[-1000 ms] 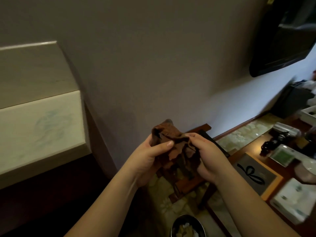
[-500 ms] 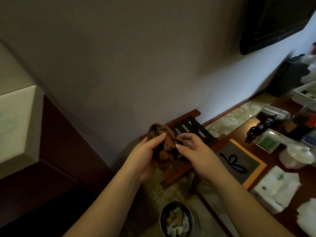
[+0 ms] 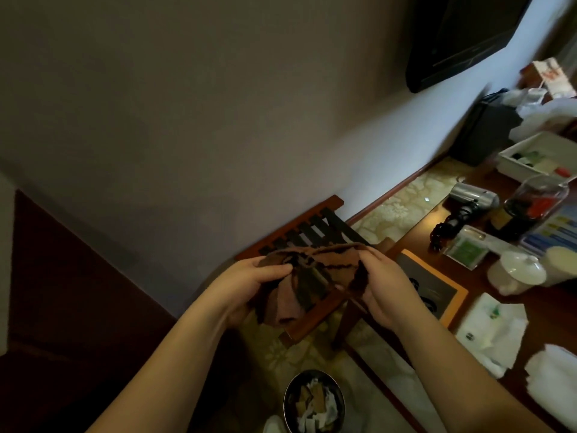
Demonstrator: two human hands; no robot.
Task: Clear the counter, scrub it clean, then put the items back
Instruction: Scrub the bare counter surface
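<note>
Spreading between both hands, the brown cloth [image 3: 299, 285] is hanging in the air in front of the person, over the slatted wooden luggage rack [image 3: 315, 242] and well left of the counter [image 3: 487, 285]. The left hand [image 3: 249, 284] is gripping the cloth's left edge with the thumb lying across the top and the fingers curled underneath. The right hand [image 3: 379, 284] is pinching the right edge, fingers bent round the fabric. The cloth is looking crumpled in the middle and drooping below the hands.

Judging by this, the person is readying the cloth for the scrubbing step, while the clearing step is looking unfinished: the counter is carrying a hair dryer [image 3: 468, 200], a dark glass jar [image 3: 527, 207], a lidded white cup [image 3: 518, 271], a white tray [image 3: 537, 159] of small items, a dark folder with an orange border [image 3: 437, 289], a white plastic packet [image 3: 490, 332] and folded white towels [image 3: 552, 373]. A waste bin [image 3: 313, 401] holding crumpled paper is standing on the patterned floor below the hands.

The next move is probably calling for folding the cloth into a flat pad, or putting it down, then turning right towards the counter and lifting those items away before any wiping.
</note>
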